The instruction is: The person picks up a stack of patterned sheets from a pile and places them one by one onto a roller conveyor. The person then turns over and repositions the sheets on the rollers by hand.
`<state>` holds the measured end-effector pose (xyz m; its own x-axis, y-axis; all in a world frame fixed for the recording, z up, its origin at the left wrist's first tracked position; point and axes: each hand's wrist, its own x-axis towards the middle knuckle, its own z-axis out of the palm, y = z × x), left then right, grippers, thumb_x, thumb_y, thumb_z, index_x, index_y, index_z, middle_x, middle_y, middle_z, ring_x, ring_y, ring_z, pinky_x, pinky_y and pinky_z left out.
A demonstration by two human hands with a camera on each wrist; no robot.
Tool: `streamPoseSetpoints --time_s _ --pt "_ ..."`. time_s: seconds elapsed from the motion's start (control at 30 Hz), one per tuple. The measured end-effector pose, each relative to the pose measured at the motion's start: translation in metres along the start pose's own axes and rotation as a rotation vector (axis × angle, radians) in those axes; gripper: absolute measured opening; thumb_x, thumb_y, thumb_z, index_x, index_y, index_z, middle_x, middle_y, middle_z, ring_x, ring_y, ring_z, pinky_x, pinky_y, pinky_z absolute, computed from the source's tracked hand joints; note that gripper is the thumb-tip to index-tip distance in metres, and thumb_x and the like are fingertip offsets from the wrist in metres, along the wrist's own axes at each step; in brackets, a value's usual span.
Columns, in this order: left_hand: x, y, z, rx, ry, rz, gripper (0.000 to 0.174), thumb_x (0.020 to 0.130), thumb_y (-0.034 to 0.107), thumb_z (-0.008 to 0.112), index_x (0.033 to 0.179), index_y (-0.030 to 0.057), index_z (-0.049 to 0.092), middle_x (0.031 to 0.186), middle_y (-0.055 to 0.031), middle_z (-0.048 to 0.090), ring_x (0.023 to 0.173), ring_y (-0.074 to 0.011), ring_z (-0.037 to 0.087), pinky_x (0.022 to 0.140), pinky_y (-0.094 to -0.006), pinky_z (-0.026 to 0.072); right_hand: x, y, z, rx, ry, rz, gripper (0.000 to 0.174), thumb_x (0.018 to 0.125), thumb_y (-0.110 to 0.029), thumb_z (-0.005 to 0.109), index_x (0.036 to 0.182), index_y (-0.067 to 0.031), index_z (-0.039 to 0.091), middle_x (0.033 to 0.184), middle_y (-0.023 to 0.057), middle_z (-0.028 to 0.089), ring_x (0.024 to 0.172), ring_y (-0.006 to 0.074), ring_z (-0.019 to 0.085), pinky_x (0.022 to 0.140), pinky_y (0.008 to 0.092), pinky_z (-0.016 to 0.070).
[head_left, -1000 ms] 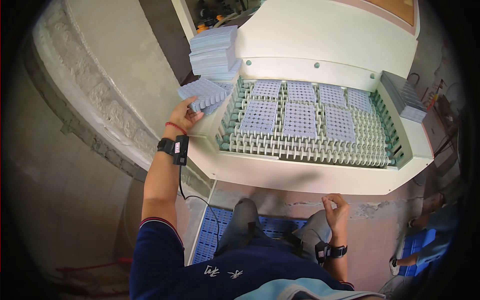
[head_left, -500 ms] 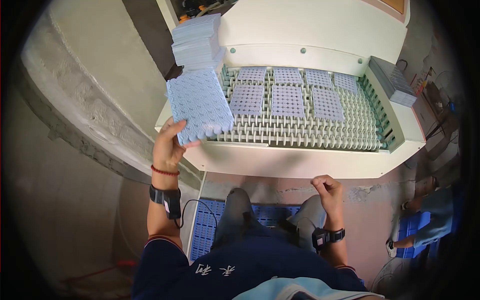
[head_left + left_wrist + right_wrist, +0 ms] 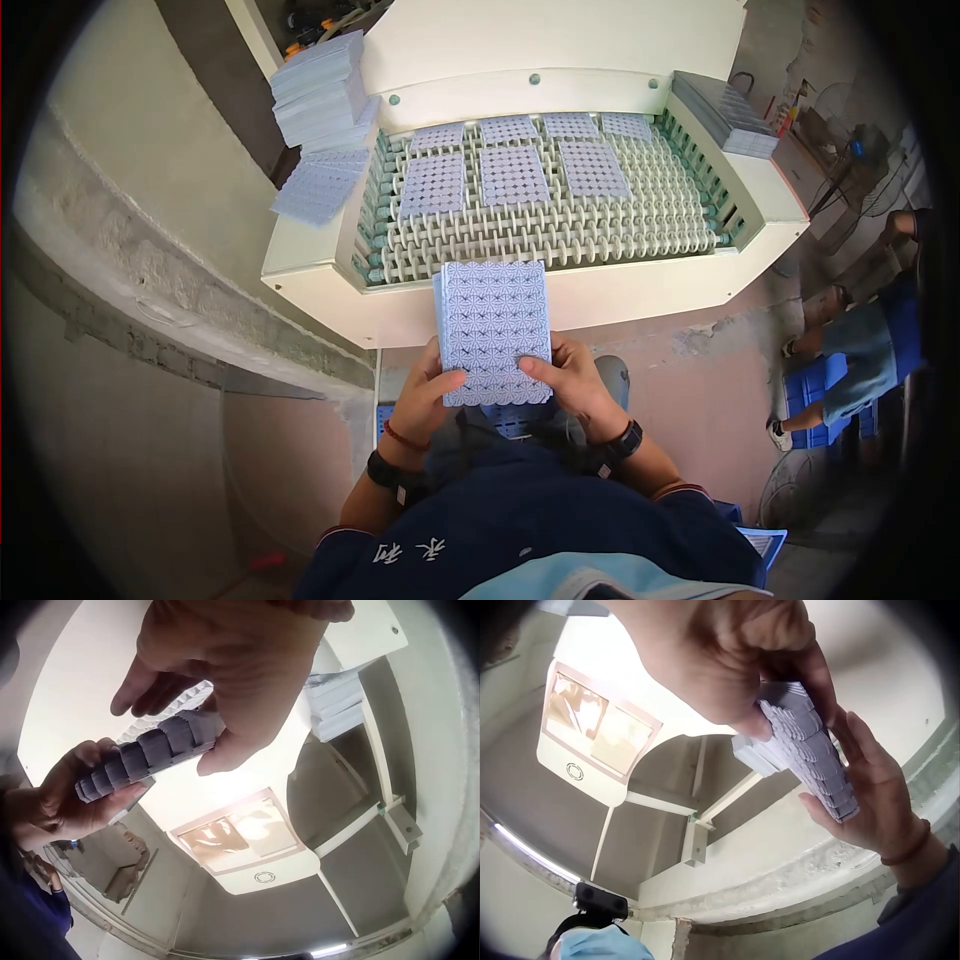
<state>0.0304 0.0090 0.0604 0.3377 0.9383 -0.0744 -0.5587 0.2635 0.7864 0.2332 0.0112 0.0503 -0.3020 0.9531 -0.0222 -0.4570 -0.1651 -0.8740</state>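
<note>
In front of my body, both hands hold a thick stack of pale blue patterned sheets (image 3: 495, 325) with scalloped edges. My left hand (image 3: 425, 395) grips its lower left side, thumb on the top face and fingers behind. At the lower right, my right hand (image 3: 580, 385) holds it likewise, thumb over the front. Both wrist views show the stack edge-on, its layered scalloped rim (image 3: 806, 754) between the hands. Beyond it, several patterned sheets (image 3: 515, 175) lie in two rows on the white roller bed (image 3: 560, 235) of a machine.
A tall pile of sheets (image 3: 320, 90) stands at the machine's left corner, with a lower stack (image 3: 320, 185) in front of it. Dark grey stacked pieces (image 3: 725, 115) sit on the right side. Another person (image 3: 850, 350) is at the right, beside a blue crate (image 3: 815, 390).
My left hand has brought the stack from the machine's left ledge to in front of my body. My right hand has come in from the right and now holds it too.
</note>
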Motion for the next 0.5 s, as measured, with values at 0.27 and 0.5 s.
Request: streamPoseSetpoints --time_s 0.27,0.5 --pt "0.015 -0.039 -0.045 0.186 0.06 0.126 0.05 0.075 -0.004 0.051 0.124 -0.0051 0.038 0.12 -0.0184 0.049 0.107 -0.0307 0.052 0.092 -0.0403 0.0418 0.011 -0.007 -0.006 -0.243 0.071 0.038 0.032 0.081 -0.014 0.064 0.104 0.0064 0.054 0.094 0.0099 0.064 0.083 0.012 0.059 0.072 0.0253 0.0476" --pt "0.027 -0.021 -0.006 -0.207 0.074 0.022 0.047 0.078 -0.002 0.05 0.124 -0.0041 0.039 0.118 -0.0183 0.05 0.106 -0.0308 0.052 0.091 -0.0414 0.0431 0.001 -0.021 -0.026 -0.612 0.221 0.159 0.021 0.083 -0.018 0.063 0.081 0.0019 0.059 0.061 0.0004 0.057 0.047 0.0046 0.05 0.044 0.0192 0.0401"
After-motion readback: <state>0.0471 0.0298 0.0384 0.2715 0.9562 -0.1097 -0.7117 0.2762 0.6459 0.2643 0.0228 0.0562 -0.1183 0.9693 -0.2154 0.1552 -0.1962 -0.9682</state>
